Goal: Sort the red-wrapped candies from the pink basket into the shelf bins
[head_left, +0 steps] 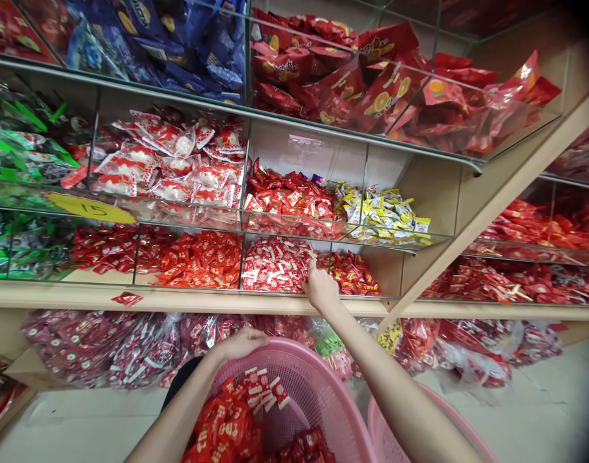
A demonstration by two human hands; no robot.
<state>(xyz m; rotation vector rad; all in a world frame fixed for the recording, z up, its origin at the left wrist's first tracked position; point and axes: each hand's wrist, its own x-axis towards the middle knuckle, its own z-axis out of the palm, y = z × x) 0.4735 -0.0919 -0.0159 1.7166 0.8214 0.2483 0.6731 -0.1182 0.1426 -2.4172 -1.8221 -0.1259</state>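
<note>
My left hand (244, 343) is closed over the rim of a pink plastic basket (345, 392). Inside the basket lie orange-red wrapped candies (227, 415), a few red-and-white packets (265, 388) and some darker red packets (314, 445). My right hand (322, 287) reaches to the low shelf, at the right side of the compartment of small red-and-white wrapped candies (275, 263). Its fingers are curled, with the index finger towards the candies; whatever they hold is hidden. Red-and-yellow candies (355, 273) fill the compartment just right of it.
Clear dividers split the shelves, and a wooden ledge (188, 301) runs along the front. One red packet (127, 298) lies on the ledge. A slanted wooden post (472, 218) stands at right. Bagged candies (144, 347) sit below; a second pink basket (444, 411) is at lower right.
</note>
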